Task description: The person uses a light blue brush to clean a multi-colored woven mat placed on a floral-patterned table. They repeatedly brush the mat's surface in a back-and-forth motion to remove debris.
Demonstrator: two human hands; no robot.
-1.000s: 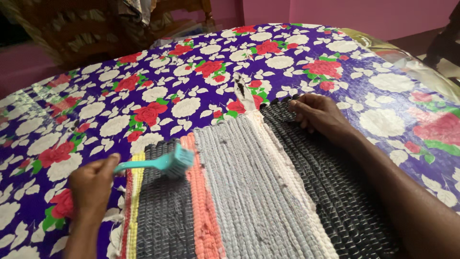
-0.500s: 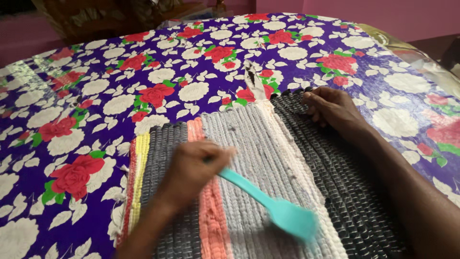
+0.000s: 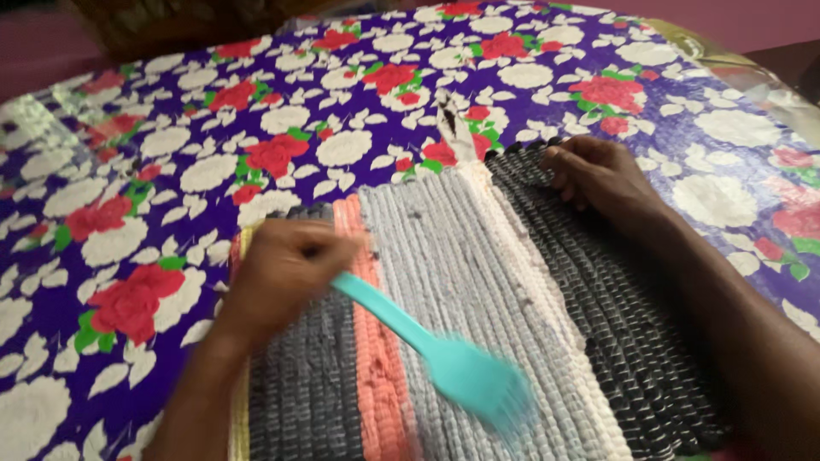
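Nearest the camera, a turquoise plastic brush (image 3: 465, 371), blurred, its bristled head low over the grey and salmon stripes of a woven rag mat (image 3: 444, 282), its slim handle slanting up and left into the left hand (image 3: 282, 277). Left fingers (image 3: 329, 248) curled closed around the handle's end, knuckles above the mat's dark grey band. Probably light and stiff, that brush, the smooth handle a little slippery; best gripped near the handle end as here, or closer to the head for firmer pressure. Whether the bristles touch the weave: cannot tell through the blur. The mat itself flat on the worktop (image 3: 171, 171), striped lengthwise in yellow, dark grey, salmon, pale grey, cream and black; likely soft, floppy and moderately heavy, prone to sliding or bunching on the glossy cover, so best pinned flat at an edge or corner rather than lifted by the middle. Farther on, the right hand (image 3: 598, 175) palm down at the far right corner, resting on the black section, right forearm lying along that side. Right fingers (image 3: 564, 162) bent loosely and pressed on the weave, gripping nothing. Beyond the mat's far edge, a glossy purple cover with white and red flowers, a small torn patch (image 3: 450, 128) just past the cream stripe. Farthest away, a pink wall (image 3: 51, 51) at upper left.
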